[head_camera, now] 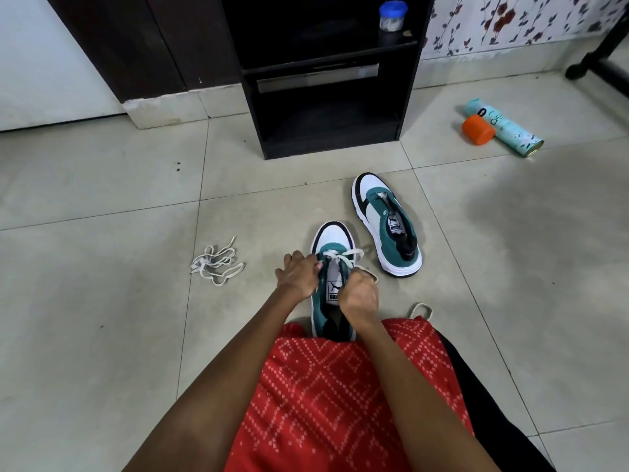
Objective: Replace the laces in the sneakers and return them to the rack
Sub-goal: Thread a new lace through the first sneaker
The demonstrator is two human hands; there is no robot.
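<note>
1. Right in front of me, the near sneaker sits upright on the tiled floor, toe pointing away toward the rack, heel tucked against the red patterned cloth over my lap.
2. A white lace crosses its lowest eyelets, just behind the white toe cap.
3. My left hand is on the sneaker's left side, fingers curled in over the eyelet edge and gripping the shoe. I cannot tell whether it also pinches the lace.
4. My right hand is closed into a fist over the tongue, clamped on the lace, and a strand comes out beside the knuckles.
5. The hands are close together, with the tongue label showing between them.
6. A lace loop lies on the tile just right of the red cloth.
7. The second sneaker stands unlaced to the right and a little farther off, apart from both hands.
8. A loose lace lies tangled on the floor to the left.
9. The dark rack stands beyond, with a blue-lidded jar on its upper shelf.
10. Far right, a teal spray can lies on its side, touching an orange cap.
</note>
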